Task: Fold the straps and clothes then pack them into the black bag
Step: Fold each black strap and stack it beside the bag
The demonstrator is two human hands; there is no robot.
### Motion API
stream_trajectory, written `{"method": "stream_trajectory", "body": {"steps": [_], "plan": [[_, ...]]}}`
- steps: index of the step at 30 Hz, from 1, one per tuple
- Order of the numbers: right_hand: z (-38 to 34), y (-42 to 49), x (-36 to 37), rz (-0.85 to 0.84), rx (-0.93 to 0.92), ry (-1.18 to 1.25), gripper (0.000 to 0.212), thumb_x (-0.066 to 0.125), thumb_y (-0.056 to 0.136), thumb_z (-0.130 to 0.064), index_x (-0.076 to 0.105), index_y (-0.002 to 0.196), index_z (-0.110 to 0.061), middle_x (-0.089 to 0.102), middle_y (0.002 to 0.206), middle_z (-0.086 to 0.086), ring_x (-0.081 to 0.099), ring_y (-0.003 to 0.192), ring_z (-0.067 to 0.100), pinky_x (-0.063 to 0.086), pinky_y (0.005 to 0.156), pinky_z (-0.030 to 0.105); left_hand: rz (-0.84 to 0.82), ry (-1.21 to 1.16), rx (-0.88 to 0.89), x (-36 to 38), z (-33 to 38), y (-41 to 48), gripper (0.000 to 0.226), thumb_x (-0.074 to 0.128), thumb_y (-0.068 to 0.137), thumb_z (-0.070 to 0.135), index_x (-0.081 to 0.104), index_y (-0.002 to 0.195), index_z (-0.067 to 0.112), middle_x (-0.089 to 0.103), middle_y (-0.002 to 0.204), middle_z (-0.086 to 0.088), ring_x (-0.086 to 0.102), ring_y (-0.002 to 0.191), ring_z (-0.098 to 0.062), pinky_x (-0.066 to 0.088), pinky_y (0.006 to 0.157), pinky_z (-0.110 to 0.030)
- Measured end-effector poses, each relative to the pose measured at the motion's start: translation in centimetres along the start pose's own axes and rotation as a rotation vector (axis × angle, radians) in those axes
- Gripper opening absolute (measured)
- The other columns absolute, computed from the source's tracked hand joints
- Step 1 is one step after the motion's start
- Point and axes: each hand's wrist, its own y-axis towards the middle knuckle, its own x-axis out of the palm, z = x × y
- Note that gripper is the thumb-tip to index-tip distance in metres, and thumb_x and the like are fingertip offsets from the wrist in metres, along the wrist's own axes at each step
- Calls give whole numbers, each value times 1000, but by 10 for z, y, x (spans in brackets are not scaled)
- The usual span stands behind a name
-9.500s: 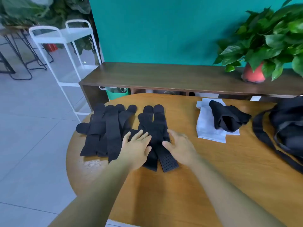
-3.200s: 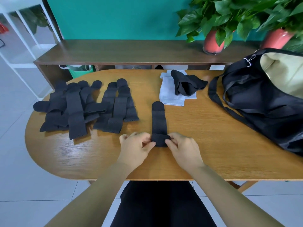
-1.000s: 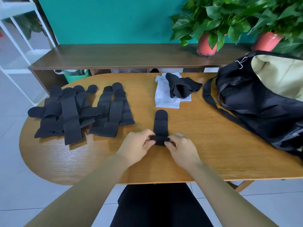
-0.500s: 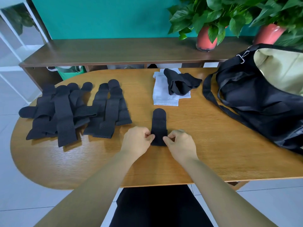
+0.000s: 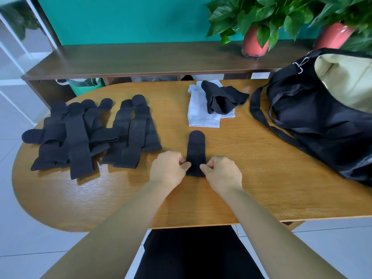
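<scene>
No readable text — no labels

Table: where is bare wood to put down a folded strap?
Bare wood lies between the right hand and the black bag, and along the near edge of the table before the strap pile. Crowded: left, that pile; far middle, the white cloth.

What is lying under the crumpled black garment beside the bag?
A folded white cloth lies under the black garment, flat on the table. Its right rear part is covered, so whether anything else sits beneath cannot be seen.
</scene>
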Motion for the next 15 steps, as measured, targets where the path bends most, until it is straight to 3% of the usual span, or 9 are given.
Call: {"method": "stream_trajectory", "body": {"steps": [5, 8, 10, 13, 15], "plan": [[-1, -1, 1, 65, -45, 30, 17, 60, 90, -35, 54, 96, -20, 58, 96, -2, 58, 81, 16, 47, 65, 30, 58, -88, 85, 5, -3, -4, 14, 63, 89, 29, 62, 101, 21, 60, 91, 7, 60, 85, -12, 52, 75, -29], [4, -2, 4, 109, -155, 11, 17, 59, 91, -32, 56, 105, -23, 53, 108, -5, 57, 87, 14, 47, 66, 29, 124, -64, 293, 11, -9, -5, 18, 62, 90, 15, 68, 106, 17, 59, 104, 4, 56, 97, -14, 49, 83, -29], [8, -2, 8, 144, -259, -29, 18, 59, 92, -28, 61, 108, -21, 49, 114, -5, 54, 97, 14, 44, 67, 26, 134, 13, 434, 15, -15, -7, 23, 58, 91, 8, 70, 111, 12, 62, 113, 1, 54, 106, -20, 48, 89, -37], [14, -4, 9, 208, -451, -75, 21, 60, 89, -16, 68, 107, -11, 57, 115, 0, 53, 107, 18, 49, 68, 28, 72, 115, 508, 13, -21, -12, 34, 51, 92, 12, 63, 123, 13, 58, 130, 2, 51, 115, -22, 45, 94, -43], [18, -8, 7, 163, -521, -90, 30, 57, 86, -14, 66, 114, -8, 58, 125, 0, 49, 119, 18, 52, 83, 32, -17, 165, 501, 8, -22, -15, 46, 51, 89, 21, 54, 134, 15, 48, 141, 4, 43, 124, -19, 39, 102, -40]]}}
